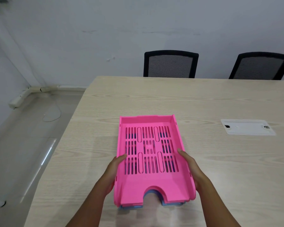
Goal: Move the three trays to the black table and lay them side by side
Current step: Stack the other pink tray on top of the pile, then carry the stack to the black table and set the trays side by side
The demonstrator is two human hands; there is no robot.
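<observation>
Hands: left hand and right hand are clamped on the two long sides of the pink tray, thumbs hooked over the rims, fingers tucked underneath where I can't see them.
Grip: both hands closed on the stack from the outside, roughly level with each other, nearer my end than the far end.
Stack: pink tray sits on top, with a blue tray peeking out under the front lip and through the slots. Can't count the layers from here, so I'm only guessing that all three are nested.
Location: stack is on or just above the light wood bench, near its left edge. No black table in view at all.
Risk 1: if the squeeze only catches the pink one, the lower trays could drop out on the lift. Hands would need to get under the bottom one.
Risk 2: holding near the front end means the far end may dip and the trays could slide apart.
Risk 3: smooth plastic plus a tilt looks slippy to me.
Edges: bench's left edge is close to the left hand, floor beyond it.
Room: plenty of bare bench ahead and right; a cable hatch sits flush, well apart. Two chairs are at the far side.
</observation>
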